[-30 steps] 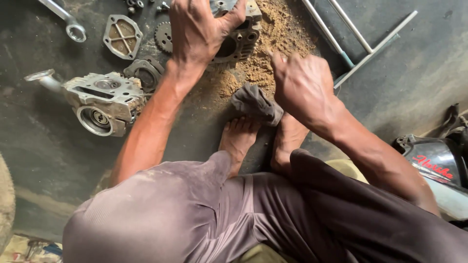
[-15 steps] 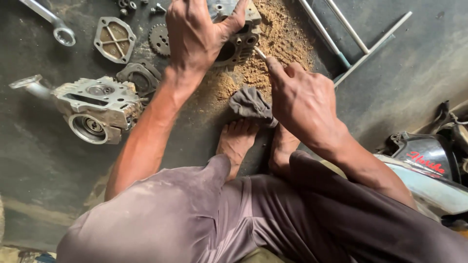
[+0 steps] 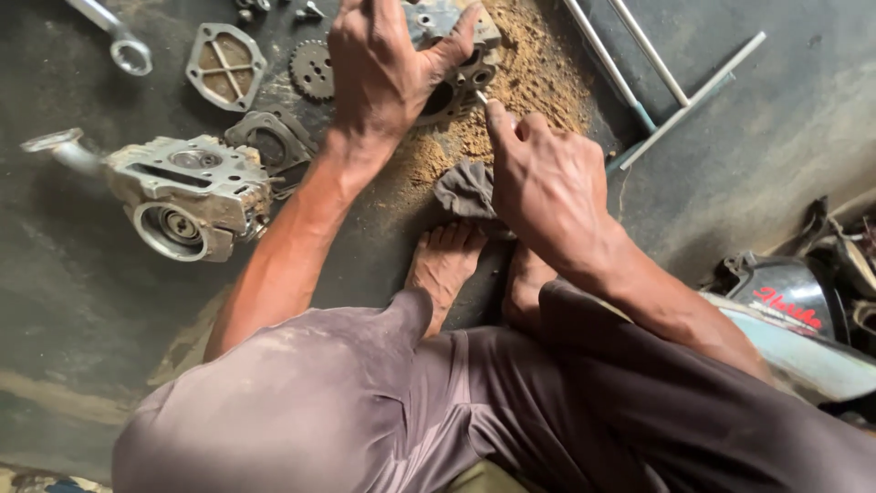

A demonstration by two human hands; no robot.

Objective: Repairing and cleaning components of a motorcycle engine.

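Pinching a thin metal rod between thumb and forefinger, the right hand now has the rod's tip at the side of the grey engine part; a second ago this hand sat lower, near the rag, with no tool at the part. Grip: narrow, closed on the rod. The left hand stays spread over the top of the engine part, fingers wrapped on it, pressing it down on the sawdust on the floor. Judgement: the move reads as going from steadying to working at a hole or port in the part. The part looks like cast metal, dull grey, dusty, with round openings on the near face. Further left lie a gear, a flat cover plate and a larger housing, well apart from both hands.
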